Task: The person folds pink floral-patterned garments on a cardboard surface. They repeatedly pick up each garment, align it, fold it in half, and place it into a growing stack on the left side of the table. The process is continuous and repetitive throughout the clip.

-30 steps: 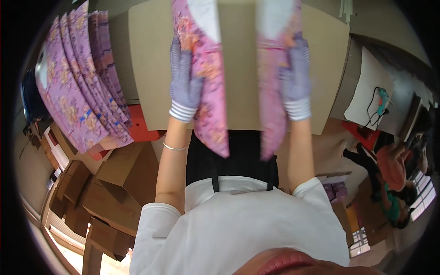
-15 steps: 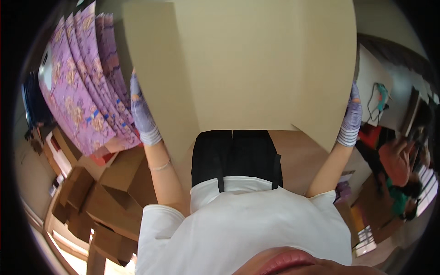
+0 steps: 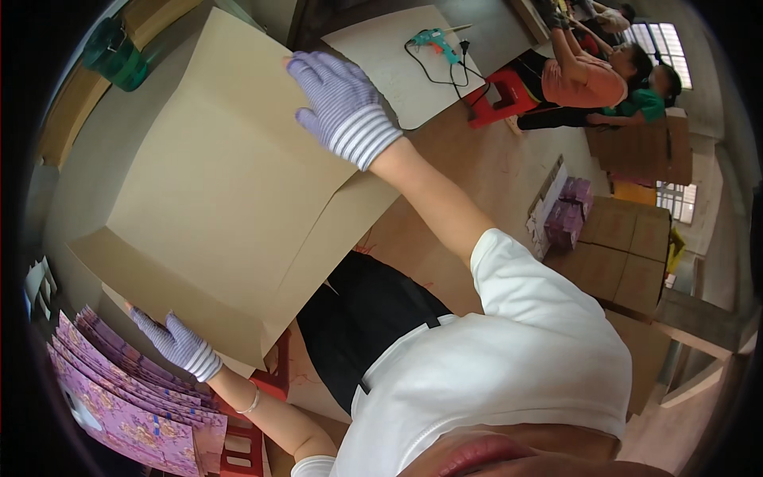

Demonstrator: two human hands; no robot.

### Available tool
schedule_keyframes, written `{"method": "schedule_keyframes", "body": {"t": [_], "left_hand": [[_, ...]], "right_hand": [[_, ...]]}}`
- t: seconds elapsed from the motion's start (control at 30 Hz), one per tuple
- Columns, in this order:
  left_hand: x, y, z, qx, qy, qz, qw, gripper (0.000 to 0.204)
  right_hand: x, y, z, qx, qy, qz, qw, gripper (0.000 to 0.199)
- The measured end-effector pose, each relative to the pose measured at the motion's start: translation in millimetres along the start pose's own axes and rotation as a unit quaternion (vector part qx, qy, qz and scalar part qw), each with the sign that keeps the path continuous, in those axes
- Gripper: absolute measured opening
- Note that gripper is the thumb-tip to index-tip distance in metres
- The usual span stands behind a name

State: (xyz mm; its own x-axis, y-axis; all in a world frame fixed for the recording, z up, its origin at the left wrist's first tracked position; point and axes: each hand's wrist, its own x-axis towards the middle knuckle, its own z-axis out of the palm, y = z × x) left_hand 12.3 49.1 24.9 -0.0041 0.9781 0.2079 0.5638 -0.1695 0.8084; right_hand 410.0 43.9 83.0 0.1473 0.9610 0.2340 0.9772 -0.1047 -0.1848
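A large tan cardboard sheet point(image 3: 230, 167) with creased flaps lies slanting across the work table in front of me. My right hand point(image 3: 342, 103), in a lilac-and-white striped knit glove, rests flat on its right flap with fingers stretched out. Beside the raised lower-left flap is my left hand point(image 3: 171, 342), gloved the same way, fingers extended and thumb apart, seemingly touching the board's edge. Fanned purple floral-printed panels point(image 3: 127, 405) stand just below my left hand.
A teal glue gun point(image 3: 435, 41) with a black cord lies on a white board point(image 3: 373, 48) at far right. Red stools point(image 3: 502, 97) stand near the tables. Two people sit at upper right. Stacked cartons point(image 3: 624, 246) are on the right; a green cup point(image 3: 115, 54) is at upper left.
The view has swung round. The cardboard sheet, held upright by both side edges before, now lies lower and slanted. My right hand has moved from its edge onto its surface.
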Motion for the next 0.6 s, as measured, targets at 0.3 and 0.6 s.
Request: {"method": "schedule_keyframes", "body": {"t": [0.3, 0.6], "left_hand": [[-11, 16, 44, -0.071, 0.017, -0.018, 0.997, 0.058], [-52, 14, 62, 0.006, 0.015, 0.003, 1.000, 0.061]], "right_hand": [[-120, -49, 85, -0.016, -0.259, -0.131, 0.957, 0.063], [-125, -38, 92, 0.005, -0.269, -0.142, 0.953, 0.069]]}}
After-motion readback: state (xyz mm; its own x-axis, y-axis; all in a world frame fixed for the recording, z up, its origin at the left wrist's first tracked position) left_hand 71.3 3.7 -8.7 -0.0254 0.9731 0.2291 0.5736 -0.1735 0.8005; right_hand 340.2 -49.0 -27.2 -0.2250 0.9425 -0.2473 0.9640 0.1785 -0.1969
